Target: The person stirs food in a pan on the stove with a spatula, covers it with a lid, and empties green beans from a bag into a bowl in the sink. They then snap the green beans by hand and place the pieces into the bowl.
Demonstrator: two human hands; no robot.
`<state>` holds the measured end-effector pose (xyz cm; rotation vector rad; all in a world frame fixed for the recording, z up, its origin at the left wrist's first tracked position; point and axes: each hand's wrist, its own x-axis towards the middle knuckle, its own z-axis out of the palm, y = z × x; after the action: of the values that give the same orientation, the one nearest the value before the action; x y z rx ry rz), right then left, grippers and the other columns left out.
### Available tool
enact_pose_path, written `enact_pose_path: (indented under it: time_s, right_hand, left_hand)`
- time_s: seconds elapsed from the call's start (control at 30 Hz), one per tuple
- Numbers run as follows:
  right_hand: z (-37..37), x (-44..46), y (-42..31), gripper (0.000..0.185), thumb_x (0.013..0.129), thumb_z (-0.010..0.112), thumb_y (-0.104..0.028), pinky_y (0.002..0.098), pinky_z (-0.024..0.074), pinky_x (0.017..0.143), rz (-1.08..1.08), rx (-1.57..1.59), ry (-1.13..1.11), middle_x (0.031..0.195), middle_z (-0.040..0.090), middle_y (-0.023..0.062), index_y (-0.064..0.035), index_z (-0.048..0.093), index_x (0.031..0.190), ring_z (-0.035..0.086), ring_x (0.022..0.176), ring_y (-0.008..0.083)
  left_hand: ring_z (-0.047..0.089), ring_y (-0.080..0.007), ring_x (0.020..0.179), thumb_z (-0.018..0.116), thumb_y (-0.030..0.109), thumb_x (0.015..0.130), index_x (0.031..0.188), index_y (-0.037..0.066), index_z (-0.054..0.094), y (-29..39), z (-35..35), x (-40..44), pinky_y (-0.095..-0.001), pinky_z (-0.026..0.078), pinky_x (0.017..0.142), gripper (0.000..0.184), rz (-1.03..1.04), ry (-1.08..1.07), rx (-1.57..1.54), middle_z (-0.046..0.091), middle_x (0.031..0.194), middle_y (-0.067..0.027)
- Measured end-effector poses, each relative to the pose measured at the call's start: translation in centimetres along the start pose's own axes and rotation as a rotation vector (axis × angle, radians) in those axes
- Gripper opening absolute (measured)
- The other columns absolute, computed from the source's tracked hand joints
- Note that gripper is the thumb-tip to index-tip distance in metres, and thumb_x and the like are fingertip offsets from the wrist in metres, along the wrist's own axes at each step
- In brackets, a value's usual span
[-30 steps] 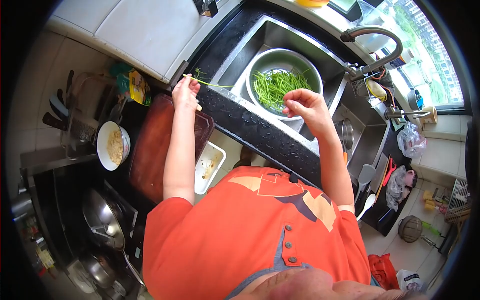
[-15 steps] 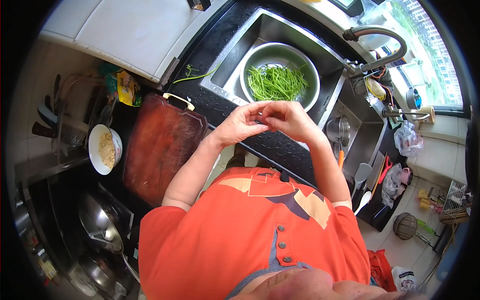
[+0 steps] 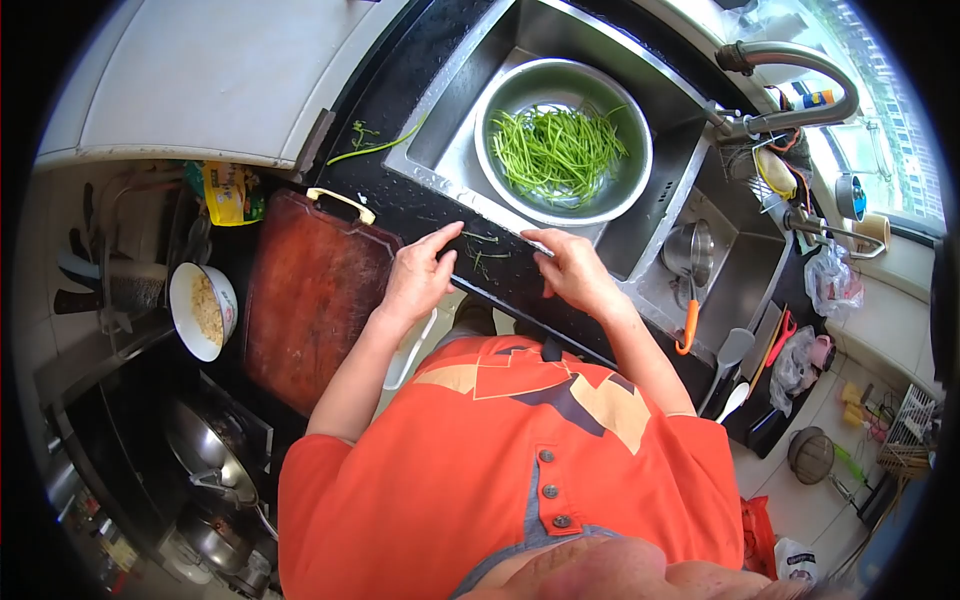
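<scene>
My left hand (image 3: pixel 422 272) is over the black counter (image 3: pixel 377 187), its fingers apart and nothing in them. Across from it, my right hand (image 3: pixel 572 268) rests near the front edge of the sink (image 3: pixel 452 160), fingers spread and holding nothing. Small green scraps (image 3: pixel 480 252) lie on the counter between the two hands. A steel bowl (image 3: pixel 622 205) with cut green stems (image 3: pixel 560 152) sits in the sink. One long green stem (image 3: pixel 372 150) with leaves lies left of the sink.
A brown cutting board (image 3: pixel 312 290) and a bowl of pale food (image 3: pixel 205 310) are at the left. On the right are a faucet (image 3: pixel 800 55), a second basin with a steel pot (image 3: pixel 688 250), and utensils (image 3: pixel 735 350). A pan (image 3: pixel 208 450) stands lower left.
Both hands have parted from where they met by the sink edge and their fingers have opened. Green scraps now show between them. The long stem was laid down from my left hand earlier.
</scene>
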<state>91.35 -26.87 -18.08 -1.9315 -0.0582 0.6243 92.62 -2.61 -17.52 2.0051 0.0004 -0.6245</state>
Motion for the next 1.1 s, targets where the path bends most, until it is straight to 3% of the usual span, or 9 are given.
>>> enact_pose_path:
  time_s: [0.1,0.17,0.37,0.47,0.63,0.73,0.77,0.93,1.1]
  right_hand:
    - [-1.1,1.0,-0.9,0.033,0.081,0.061,-0.004,0.0345,0.0532,0.062,0.082,-0.03,-0.011,0.099,0.066,0.0165,0.0004,0.059,0.114,0.066,0.061,0.0237]
    - [-0.9,3.2,1.8,0.03,0.08,0.064,-0.009,0.0382,0.0527,0.065,-0.211,-0.188,0.099,0.093,0.068,0.0158,-0.0009,0.063,0.109,0.067,0.066,0.0282]
    - [-0.9,16.1,9.0,0.014,0.076,0.065,-0.017,0.0444,0.0514,0.07,-0.07,-0.445,0.389,0.08,0.066,0.019,-0.004,0.069,0.08,0.064,0.078,0.0366]
    - [0.4,20.6,12.7,0.015,0.074,0.066,-0.019,0.0463,0.052,0.072,-0.007,-0.65,0.255,0.08,0.066,0.0188,-0.0044,0.067,0.076,0.065,0.078,0.0372]
    - [1.1,22.5,15.2,0.007,0.072,0.063,-0.013,0.0432,0.0505,0.072,-0.013,-0.765,0.222,0.082,0.064,0.0159,-0.007,0.065,0.075,0.063,0.082,0.0319]
    - [-1.1,21.2,13.0,0.009,0.077,0.062,-0.013,0.0407,0.0487,0.065,-0.095,-0.515,0.186,0.075,0.063,0.0166,-0.0055,0.066,0.078,0.061,0.069,0.0331]
    - [-2.1,20.1,11.2,0.013,0.08,0.059,-0.012,0.0407,0.0499,0.072,-0.026,-0.42,0.121,0.083,0.066,0.0169,-0.0052,0.067,0.087,0.065,0.079,0.0313]
    - [-5.0,11.9,3.7,0.016,0.088,0.063,-0.019,0.021,0.0396,0.054,-0.083,0.304,-0.003,0.07,0.057,-0.0041,-0.003,0.063,0.09,0.046,0.059,0.0036]
    - [-5.2,5.0,-0.7,0.012,0.086,0.065,-0.013,0.0239,0.04,0.056,-0.199,0.209,0.041,0.072,0.057,-0.001,-0.0028,0.063,0.09,0.05,0.064,0.007]
  left_hand:
    - [0.068,-0.0292,0.075,0.06,0.003,0.083,0.125,0.01,0.055,-2.2,-0.2,0.8,-0.0347,0.055,0.067,0.042,0.121,0.125,0.195,0.061,0.117,-0.0131]
    - [0.066,-0.0325,0.078,0.062,0.005,0.082,0.127,0.012,0.053,-1.6,-0.3,1.3,-0.036,0.055,0.069,0.046,0.411,0.388,0.468,0.068,0.094,-0.0108]
    - [0.064,-0.0252,0.066,0.069,0.008,0.078,0.127,0.012,0.053,-1.1,-1.7,1.2,-0.0338,0.051,0.062,0.052,0.178,0.384,0.332,0.068,0.096,-0.0065]
    - [0.05,-0.0114,0.053,0.071,0.004,0.076,0.125,0.009,0.055,-0.3,-1.8,2.0,-0.0264,0.048,0.056,0.052,0.263,0.516,0.262,0.064,0.096,-0.0055]
    - [0.05,-0.0048,0.058,0.068,0.0,0.08,0.121,0.004,0.058,-0.9,-1.7,2.5,-0.018,0.042,0.05,0.043,0.255,0.494,0.139,0.063,0.098,-0.0059]
    - [0.052,-0.0037,0.061,0.063,0.001,0.084,0.116,0.003,0.061,-0.5,-1.6,3.4,-0.0177,0.042,0.05,0.031,0.256,0.415,0.046,0.064,0.097,-0.0064]
    - [0.052,-0.0037,0.061,0.063,0.001,0.084,0.116,0.003,0.061,-0.4,-1.3,3.9,-0.0177,0.042,0.05,0.031,0.264,0.415,0.041,0.064,0.097,-0.0064]
    - [0.059,-0.0067,0.065,0.058,0.012,0.091,0.111,-0.002,0.062,1.6,-0.6,6.5,-0.0181,0.046,0.053,0.025,0.019,0.157,-0.572,0.066,0.097,-0.009]
    - [0.063,-0.0091,0.07,0.058,0.018,0.093,0.114,0.0,0.06,6.0,1.2,7.6,-0.0178,0.05,0.057,0.028,-0.027,-0.049,-1.012,0.067,0.101,-0.0115]
